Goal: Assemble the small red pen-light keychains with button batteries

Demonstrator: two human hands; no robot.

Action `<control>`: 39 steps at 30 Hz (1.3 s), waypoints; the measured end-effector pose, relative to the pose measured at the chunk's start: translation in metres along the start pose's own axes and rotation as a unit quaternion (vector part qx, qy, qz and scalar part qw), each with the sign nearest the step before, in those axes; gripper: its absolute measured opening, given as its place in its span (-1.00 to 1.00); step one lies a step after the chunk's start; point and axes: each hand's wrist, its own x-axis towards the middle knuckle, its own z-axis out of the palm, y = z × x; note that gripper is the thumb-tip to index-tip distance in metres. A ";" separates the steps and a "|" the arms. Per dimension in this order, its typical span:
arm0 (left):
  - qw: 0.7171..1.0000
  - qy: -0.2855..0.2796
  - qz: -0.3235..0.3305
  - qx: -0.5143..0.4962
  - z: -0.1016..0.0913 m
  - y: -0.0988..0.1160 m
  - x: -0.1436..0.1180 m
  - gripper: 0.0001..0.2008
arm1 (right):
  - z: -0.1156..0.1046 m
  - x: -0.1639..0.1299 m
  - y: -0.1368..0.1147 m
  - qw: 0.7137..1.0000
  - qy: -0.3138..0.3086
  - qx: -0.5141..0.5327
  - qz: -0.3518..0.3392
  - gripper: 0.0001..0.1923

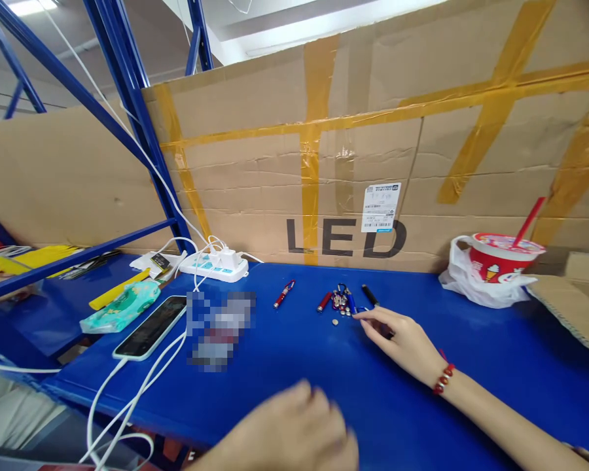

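Slim blue tube point(351, 303) — near small, round silvery discs point(335, 322)

At mid-frame, the short red cylinder point(324, 301) and small round silvery disc point(335, 322) look like shiny metal. The broad blue tabletop point(275, 343) is smooth and faintly glossy. Upper centre, the large brown cardboard panel point(255, 176) is matt and creased under glossy amber plastic tape point(311, 176).

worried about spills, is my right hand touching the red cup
No, the right hand is by the cluster of small items, and the red cup stands apart from it.
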 end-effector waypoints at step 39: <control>0.817 0.052 -0.341 -0.463 0.054 -0.048 0.046 -0.72 | 0.000 -0.002 -0.005 0.997 -0.067 0.014 0.040 -0.75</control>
